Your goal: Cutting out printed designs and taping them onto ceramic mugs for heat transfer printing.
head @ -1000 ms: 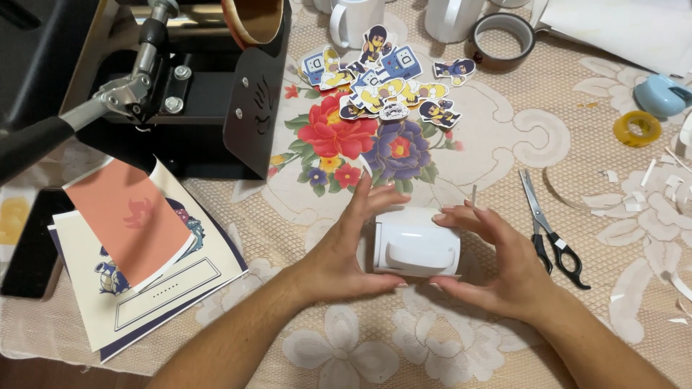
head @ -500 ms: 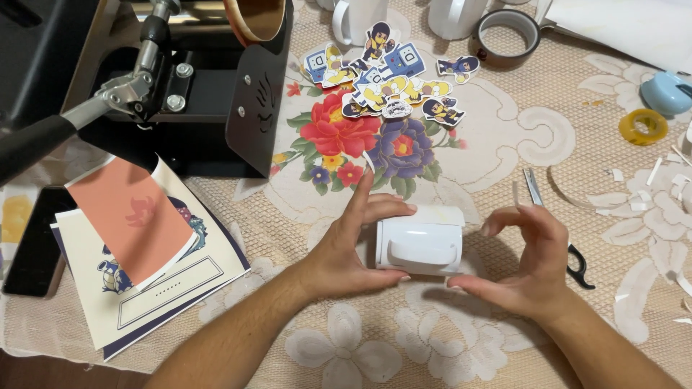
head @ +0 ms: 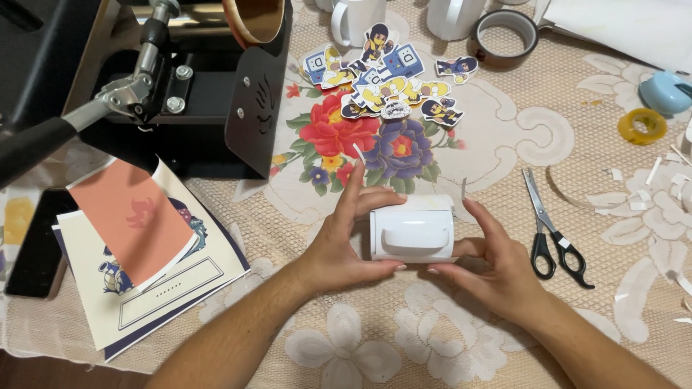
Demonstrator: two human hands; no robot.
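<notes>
**Mug held on its side between both hands**

Compared with half a second ago, the right hand has closed back in on the mug, its fingers now touching the mug's right end and underside. The left hand grips the left end, index finger raised with a small strip of tape on its tip. Another strip sticks up by the right fingertips. White and lying sideways with its handle facing up, the mug sits just above the tablecloth near the front edge, about midway along. Scissors lie just right of the right hand. Cut-out stickers are scattered toward the back, a black press fills the back left corner, and printed sheets lie at the front left.
</notes>
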